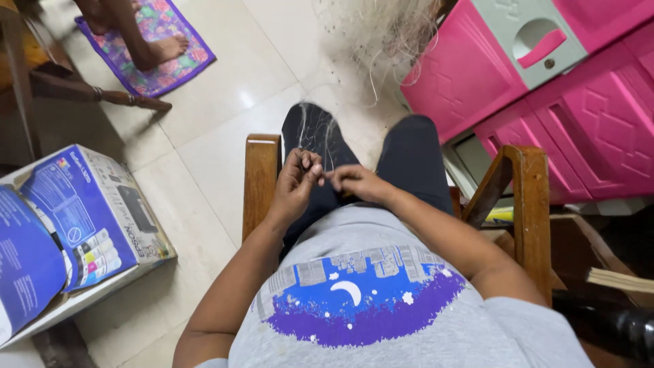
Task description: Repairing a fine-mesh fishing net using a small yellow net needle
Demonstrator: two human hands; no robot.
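I sit in a wooden armchair point(261, 178) and look down at my lap. My left hand point(298, 178) is raised over my left knee with its fingers pinched on thin pale threads of a fine net point(381, 34). The net runs from the floor ahead over my dark trousers point(409, 153) to my hands. My right hand point(355, 182) lies just right of the left one, fingertips closed on the same strands. The two hands almost touch.
A pink plastic cabinet point(545, 88) stands on the right. On the floor at the left sits an open blue and white cardboard box point(82, 218). Another person's bare foot point(160, 49) rests on a purple patterned mat point(153, 48) at the top left. A wooden chair leg point(95, 92) lies nearby.
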